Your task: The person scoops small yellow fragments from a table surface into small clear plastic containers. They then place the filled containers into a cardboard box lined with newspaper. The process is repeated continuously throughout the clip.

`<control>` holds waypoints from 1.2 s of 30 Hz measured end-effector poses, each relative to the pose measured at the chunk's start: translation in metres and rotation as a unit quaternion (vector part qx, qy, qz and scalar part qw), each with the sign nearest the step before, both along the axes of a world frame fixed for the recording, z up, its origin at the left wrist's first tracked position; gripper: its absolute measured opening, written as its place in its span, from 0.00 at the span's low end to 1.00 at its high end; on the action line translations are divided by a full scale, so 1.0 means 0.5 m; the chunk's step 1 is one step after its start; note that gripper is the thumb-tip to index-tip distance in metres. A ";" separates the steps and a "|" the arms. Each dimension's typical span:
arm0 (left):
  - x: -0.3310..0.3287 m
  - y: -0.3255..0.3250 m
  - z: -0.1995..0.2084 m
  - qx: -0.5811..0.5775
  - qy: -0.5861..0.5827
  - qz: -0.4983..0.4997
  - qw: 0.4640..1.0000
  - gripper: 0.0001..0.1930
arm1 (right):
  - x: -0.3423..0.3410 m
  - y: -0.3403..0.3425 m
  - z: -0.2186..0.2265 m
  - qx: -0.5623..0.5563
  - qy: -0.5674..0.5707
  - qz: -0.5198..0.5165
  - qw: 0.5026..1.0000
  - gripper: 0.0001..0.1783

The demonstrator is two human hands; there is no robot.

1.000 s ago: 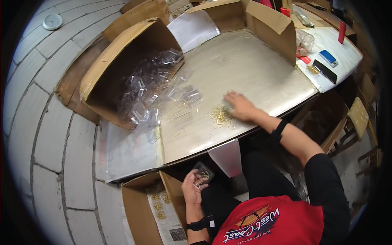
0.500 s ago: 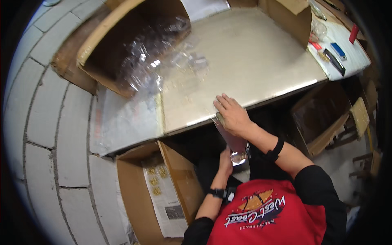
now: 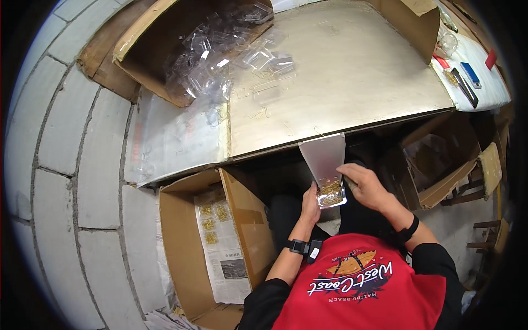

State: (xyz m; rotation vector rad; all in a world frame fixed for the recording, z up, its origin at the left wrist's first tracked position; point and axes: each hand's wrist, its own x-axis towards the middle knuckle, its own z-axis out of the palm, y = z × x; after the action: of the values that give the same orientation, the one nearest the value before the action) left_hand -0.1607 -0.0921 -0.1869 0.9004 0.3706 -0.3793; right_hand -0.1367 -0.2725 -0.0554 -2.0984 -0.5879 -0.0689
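A grey metal chute [image 3: 322,157] slopes from the table's front edge down toward my lap. Small gold-coloured metal pieces [image 3: 331,190] are gathered at its lower end, in a shiny, clear-looking container [image 3: 333,205] whose outline is hard to make out. My left hand [image 3: 311,203] is closed on the left side of that lower end. On the other side, my right hand [image 3: 365,186] is bent with its fingertips by the chute's right edge. Something dark shows under its fingers, too hidden to name.
Clear plastic boxes [image 3: 206,60] spill from a cardboard box [image 3: 129,47] onto the table [image 3: 352,66]. Lower left, an open carton [image 3: 184,242] holds newspaper with several gold clusters [image 3: 208,224]. A black-handled tool [image 3: 465,88] and blue object [image 3: 471,75] lie right. Another carton [image 3: 440,190] stands below.
My right hand has moved from the table's edge down to the chute's lower right side, uncovering the chute. Gold pieces now show at the lower end. The view has shifted.
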 end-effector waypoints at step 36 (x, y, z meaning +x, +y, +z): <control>0.049 0.066 -0.067 0.038 0.077 -0.124 0.989 0.16 | 0.634 0.298 0.075 -0.382 -0.079 0.125 0.912 0.31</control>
State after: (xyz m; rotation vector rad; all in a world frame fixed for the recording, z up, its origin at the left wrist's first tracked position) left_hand -0.1365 -0.0592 -0.2204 0.9973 0.4168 -0.6704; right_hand 0.1804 -0.1236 -0.0178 -2.7599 -1.1111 0.1676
